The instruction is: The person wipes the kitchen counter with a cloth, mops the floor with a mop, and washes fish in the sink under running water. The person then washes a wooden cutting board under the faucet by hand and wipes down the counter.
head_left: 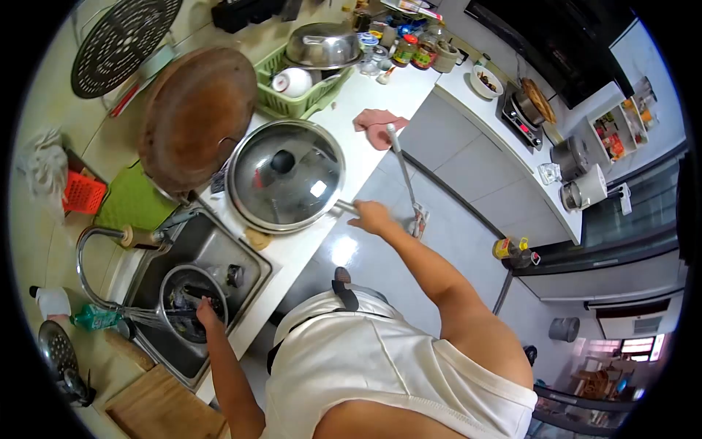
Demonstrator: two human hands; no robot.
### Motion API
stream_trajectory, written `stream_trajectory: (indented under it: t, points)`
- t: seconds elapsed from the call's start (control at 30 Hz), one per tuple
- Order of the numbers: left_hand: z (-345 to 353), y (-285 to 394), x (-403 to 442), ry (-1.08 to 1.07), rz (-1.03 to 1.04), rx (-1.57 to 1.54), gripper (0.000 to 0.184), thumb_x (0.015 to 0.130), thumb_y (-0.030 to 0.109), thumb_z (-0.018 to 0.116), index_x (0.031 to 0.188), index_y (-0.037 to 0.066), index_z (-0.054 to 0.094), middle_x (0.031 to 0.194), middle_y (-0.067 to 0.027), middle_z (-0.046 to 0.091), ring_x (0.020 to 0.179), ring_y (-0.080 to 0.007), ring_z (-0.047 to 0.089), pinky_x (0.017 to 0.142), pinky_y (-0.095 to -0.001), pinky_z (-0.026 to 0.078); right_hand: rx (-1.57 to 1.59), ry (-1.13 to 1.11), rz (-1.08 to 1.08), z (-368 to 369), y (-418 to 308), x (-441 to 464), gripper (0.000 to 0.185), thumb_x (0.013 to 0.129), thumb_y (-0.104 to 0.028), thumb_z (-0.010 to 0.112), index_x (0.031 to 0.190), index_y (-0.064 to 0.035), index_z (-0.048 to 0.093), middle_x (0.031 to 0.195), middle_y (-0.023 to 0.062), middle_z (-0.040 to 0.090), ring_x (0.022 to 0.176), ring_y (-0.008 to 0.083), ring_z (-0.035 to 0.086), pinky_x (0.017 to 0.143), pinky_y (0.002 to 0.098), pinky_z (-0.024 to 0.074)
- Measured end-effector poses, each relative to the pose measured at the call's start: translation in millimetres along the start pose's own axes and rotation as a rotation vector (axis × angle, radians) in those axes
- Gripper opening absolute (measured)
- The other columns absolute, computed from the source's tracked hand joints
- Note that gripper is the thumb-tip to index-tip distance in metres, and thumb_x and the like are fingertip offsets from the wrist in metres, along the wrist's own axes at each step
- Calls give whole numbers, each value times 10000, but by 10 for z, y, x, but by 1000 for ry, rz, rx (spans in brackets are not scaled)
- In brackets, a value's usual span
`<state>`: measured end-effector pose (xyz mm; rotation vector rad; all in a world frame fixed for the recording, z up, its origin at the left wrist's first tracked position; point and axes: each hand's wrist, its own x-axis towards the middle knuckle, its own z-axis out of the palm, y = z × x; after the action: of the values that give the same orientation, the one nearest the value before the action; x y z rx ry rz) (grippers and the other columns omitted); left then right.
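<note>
Over the sink [248,257] at the left, my left hand [209,313] reaches down to a round metal pot [167,287]. Its fingers are closed by a dark item at the pot; I cannot make out exactly what they grip. Water sprays from the curved faucet [82,256] into the pot, whose contents look dark and wet. My right hand [371,217] is closed around the handle [346,208] of a large pan. This pan stands on the white counter beside the sink, covered by a glass lid [292,186] with a black knob [282,161].
A green dish rack [270,108] holding a metal bowl [322,45] stands behind the pan. A round wooden board [197,121] leans on the wall. A pink cloth [379,128] hangs over the counter edge, near a mop [404,164]. Bottles [515,252] stand on the floor.
</note>
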<state>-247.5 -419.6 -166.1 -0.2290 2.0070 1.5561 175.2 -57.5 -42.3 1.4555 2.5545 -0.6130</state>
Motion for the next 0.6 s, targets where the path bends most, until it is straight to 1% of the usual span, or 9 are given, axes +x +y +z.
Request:
stream_trajectory:
  t: [0.07,0.13,0.17,0.2,0.27,0.33,0.37,0.47,0.6]
  points:
    - [78,-155,-36,25,-25,67,154,888,161,607,761,75,623,646,10,478,609,-123,439,599,-308,382,510,-302,127,-124,49,123,380,734,-336,684,973,-42,660,832,169,674,820,342,650,741,430,509]
    - [265,-174,-195,-1,-46,25,118,879,144,607,778,84,621,700,11,532,654,-122,470,639,-304,386,385,-16,-27,36,54,59,321,719,-302,680,882,-26,666,785,190,660,764,355,641,712,441,492]
    - [355,-208,-223,-12,-46,21,103,876,143,610,793,84,624,718,12,543,670,-122,477,649,-304,386,403,-23,12,74,43,32,325,685,-278,677,895,-31,659,790,198,652,773,354,637,713,438,488]
    - [393,-234,-267,-17,-48,16,89,873,143,612,807,84,628,736,14,554,685,-121,483,659,-303,386,385,2,49,-11,-41,-74,291,682,-257,658,875,-40,653,782,190,651,774,361,632,711,447,487]
    - [512,-181,-434,-4,-40,32,64,867,145,614,857,87,639,768,19,561,713,-115,489,669,-297,385,418,-35,84,-53,-51,-212,268,679,-244,642,861,-48,647,775,188,645,775,364,628,708,457,484]
    - [566,-110,-504,9,-27,54,81,862,147,617,906,89,650,800,25,569,741,-110,494,679,-292,384,390,-32,70,-32,32,-355,266,680,-244,634,862,-51,647,774,189,643,772,365,627,703,460,482]
    - [576,-77,-485,-4,-29,76,79,861,145,611,906,95,653,794,32,560,728,-103,489,673,-284,378,378,-24,66,-39,88,-417,265,680,-244,631,863,-52,647,773,189,642,770,366,626,701,461,482]
    - [554,-48,-427,-76,42,84,84,862,144,604,906,88,650,773,34,549,711,-101,486,661,-270,374,402,-60,166,-230,150,-681,258,702,-235,617,884,-56,653,827,189,656,809,369,634,744,459,499]
    - [692,48,-369,-3,8,157,93,865,130,598,896,49,633,740,23,551,697,-100,490,654,-255,387,442,19,235,-264,326,-853,250,684,-233,644,856,-52,645,743,168,635,730,358,618,666,448,473]
